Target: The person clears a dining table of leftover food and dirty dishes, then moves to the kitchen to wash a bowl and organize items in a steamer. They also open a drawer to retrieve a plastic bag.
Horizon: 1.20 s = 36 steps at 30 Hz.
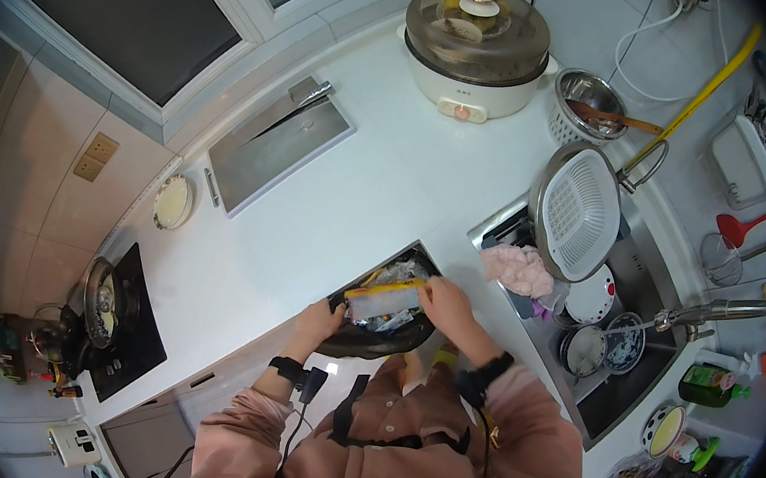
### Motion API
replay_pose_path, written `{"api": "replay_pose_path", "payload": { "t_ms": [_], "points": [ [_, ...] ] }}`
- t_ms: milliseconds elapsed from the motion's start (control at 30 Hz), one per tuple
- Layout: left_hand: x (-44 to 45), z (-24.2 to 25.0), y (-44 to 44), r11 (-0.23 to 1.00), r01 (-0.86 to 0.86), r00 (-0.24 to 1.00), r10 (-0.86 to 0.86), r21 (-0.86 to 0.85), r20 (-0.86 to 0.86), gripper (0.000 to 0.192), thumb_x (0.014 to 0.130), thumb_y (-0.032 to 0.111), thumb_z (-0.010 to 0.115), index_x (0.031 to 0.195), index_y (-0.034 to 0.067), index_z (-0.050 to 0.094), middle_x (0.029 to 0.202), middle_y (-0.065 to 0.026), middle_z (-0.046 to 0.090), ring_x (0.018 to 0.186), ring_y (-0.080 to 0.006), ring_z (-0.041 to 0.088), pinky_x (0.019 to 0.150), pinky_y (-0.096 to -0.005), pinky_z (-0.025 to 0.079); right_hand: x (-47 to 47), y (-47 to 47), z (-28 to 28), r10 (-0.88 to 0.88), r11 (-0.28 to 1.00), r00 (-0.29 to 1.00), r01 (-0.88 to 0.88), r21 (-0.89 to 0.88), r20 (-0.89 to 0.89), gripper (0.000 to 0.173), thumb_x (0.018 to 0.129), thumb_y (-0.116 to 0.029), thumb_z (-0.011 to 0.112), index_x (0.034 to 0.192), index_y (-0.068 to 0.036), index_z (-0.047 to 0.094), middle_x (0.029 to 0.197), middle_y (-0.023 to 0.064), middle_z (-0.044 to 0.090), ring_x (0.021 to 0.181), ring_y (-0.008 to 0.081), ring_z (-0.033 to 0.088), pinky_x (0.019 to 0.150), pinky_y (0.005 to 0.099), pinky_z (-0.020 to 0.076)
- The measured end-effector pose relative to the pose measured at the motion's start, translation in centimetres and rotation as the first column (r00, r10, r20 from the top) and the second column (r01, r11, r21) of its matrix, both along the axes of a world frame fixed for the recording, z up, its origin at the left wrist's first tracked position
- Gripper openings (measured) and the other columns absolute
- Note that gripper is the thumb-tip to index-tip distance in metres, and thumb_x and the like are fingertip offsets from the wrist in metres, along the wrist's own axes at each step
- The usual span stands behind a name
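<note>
At the counter's front edge, a black bin bag (371, 342) hangs open in front of me. Crumpled plastic wrappers and other rubbish (393, 322) fill it. My left hand (318, 322) grips the bag's rim on its left side. Between the fingers of my right hand (447, 311) is the right end of a clear plastic packet (383, 301) with a yellow edge. That packet lies across the mouth of the bag, over the rubbish. The bag's lower part is out of sight.
To the right, the steel sink (653, 390) holds dishes under a running tap (715, 312); a white colander (580, 215) in a steel basin leans there, beside a pink cloth (518, 268). An electric steamer (474, 58) stands behind. A pan (103, 303) is on the left hob (131, 331).
</note>
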<state>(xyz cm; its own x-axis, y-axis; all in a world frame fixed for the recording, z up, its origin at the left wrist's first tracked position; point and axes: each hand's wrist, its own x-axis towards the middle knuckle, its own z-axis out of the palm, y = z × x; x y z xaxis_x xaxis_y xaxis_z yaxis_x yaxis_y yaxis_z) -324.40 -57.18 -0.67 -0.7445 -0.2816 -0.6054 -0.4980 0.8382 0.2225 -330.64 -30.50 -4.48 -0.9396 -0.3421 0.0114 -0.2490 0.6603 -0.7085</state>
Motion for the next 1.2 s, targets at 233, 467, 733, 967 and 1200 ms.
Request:
{"api": "replay_pose_path", "payload": {
  "t_ms": [233,467,733,967,1200],
  "points": [
    [-0.4,-6.5,-0.1,0.986,-0.126,0.982,0.140,0.109,-0.130,0.041,0.088,0.035,0.044,0.083,-0.002,0.063,0.062,-0.0113,0.065,0.071,-0.0295,0.066,0.071,-0.0399,0.051,-7.7,-6.9,-9.1,0.307,0.877,0.938,-0.344,0.337,0.159,0.027,0.084,-0.017,0.054,0.106,-0.001,0.056,0.104,0.0185,0.057,0.100,0.0354,0.056,0.082,0.0430,0.0473],
    [0.6,-6.7,-0.5,0.988,-0.032,0.995,0.045,0.153,-0.084,0.035,0.087,0.035,0.049,0.087,0.004,0.065,0.068,-0.0114,0.066,0.068,-0.0293,0.065,0.069,-0.0407,0.051,-5.9,-6.0,-5.4,0.219,0.956,0.885,-0.110,-0.273,0.410,0.038,0.078,-0.018,0.065,0.108,0.000,0.050,0.102,0.0177,0.057,0.095,0.0341,0.057,0.079,0.0379,0.0469],
    [-1.2,-1.7,-1.4,0.981,0.183,0.963,-0.193,-0.066,-0.189,0.028,0.088,0.032,0.048,0.087,0.008,0.062,0.084,-0.0172,0.065,0.081,-0.0369,0.061,0.070,-0.0457,0.049,-4.9,-2.2,1.3,0.443,0.894,0.821,-0.431,0.119,-0.359,0.009,0.082,-0.017,0.053,0.084,-0.008,0.052,0.080,0.0094,0.052,0.074,0.0255,0.060,0.056,0.0383,0.0467],
    [-5.1,-1.0,-1.1,0.966,0.259,0.937,-0.248,0.014,-0.248,0.031,0.089,0.034,0.044,0.089,0.009,0.063,0.085,-0.0175,0.064,0.084,-0.0371,0.060,0.072,-0.0459,0.048,0.9,-2.0,0.1,0.740,0.672,0.568,-0.626,0.396,-0.360,0.005,0.076,-0.014,0.053,0.079,-0.012,0.057,0.078,0.0055,0.050,0.062,0.0211,0.061,0.048,0.0341,0.0481],
    [-3.8,-1.1,-1.5,0.978,0.170,0.965,-0.141,0.118,-0.222,0.033,0.090,0.034,0.043,0.088,0.007,0.062,0.086,-0.0193,0.063,0.086,-0.0396,0.058,0.073,-0.0455,0.047,2.8,-6.5,-5.4,0.751,0.597,0.648,-0.586,0.549,-0.125,0.017,0.072,-0.012,0.057,0.080,-0.009,0.071,0.080,0.0077,0.064,0.065,0.0230,0.066,0.051,0.0365,0.0509]
  ]
}}
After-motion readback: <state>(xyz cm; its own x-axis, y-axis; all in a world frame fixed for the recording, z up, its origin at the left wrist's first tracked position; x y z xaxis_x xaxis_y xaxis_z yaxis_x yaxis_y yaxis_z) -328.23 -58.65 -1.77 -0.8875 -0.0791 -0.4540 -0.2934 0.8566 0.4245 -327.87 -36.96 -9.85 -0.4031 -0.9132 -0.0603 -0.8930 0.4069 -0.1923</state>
